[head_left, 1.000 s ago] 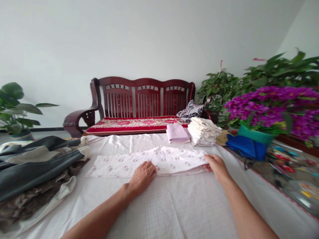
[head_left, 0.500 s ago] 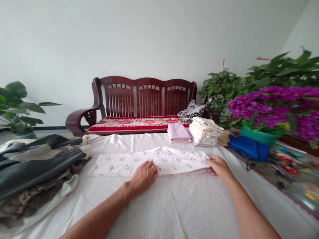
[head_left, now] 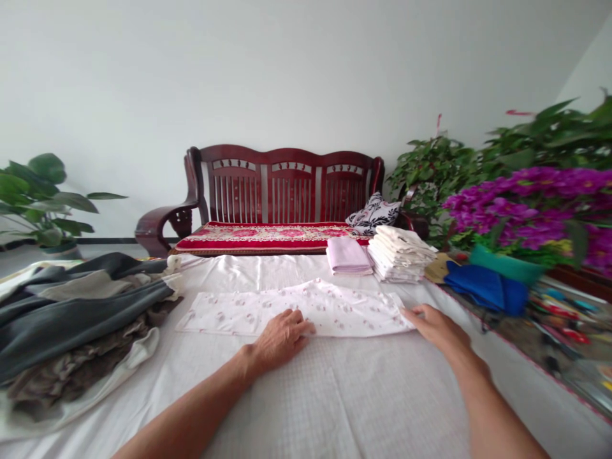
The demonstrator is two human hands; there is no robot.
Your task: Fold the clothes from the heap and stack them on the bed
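A long, pale pink printed garment (head_left: 335,312) that looks like trousers lies flat and folded lengthwise on the white cloth (head_left: 335,395). My left hand (head_left: 282,335) rests palm down on its front edge, near the middle, with fingers lying loosely on the fabric. At the garment's right end, my right hand (head_left: 433,325) holds the edge between thumb and fingers; some of those fingertips are hidden. Beyond it sit a folded lilac cloth (head_left: 349,255) and a stack of folded cream clothes (head_left: 399,252), side by side.
A heap of dark and grey clothes (head_left: 86,312) lies on the left. To the right are a blue cloth (head_left: 485,287), purple flowers (head_left: 530,207) and small scattered items (head_left: 568,319). Behind stands a wooden bench (head_left: 291,185) with a patterned cushion (head_left: 373,213).
The view has turned slightly left. My right hand has shifted its hold at the garment's right end, and that corner lies flatter. My left hand stays on the front edge, fingers a little more spread.
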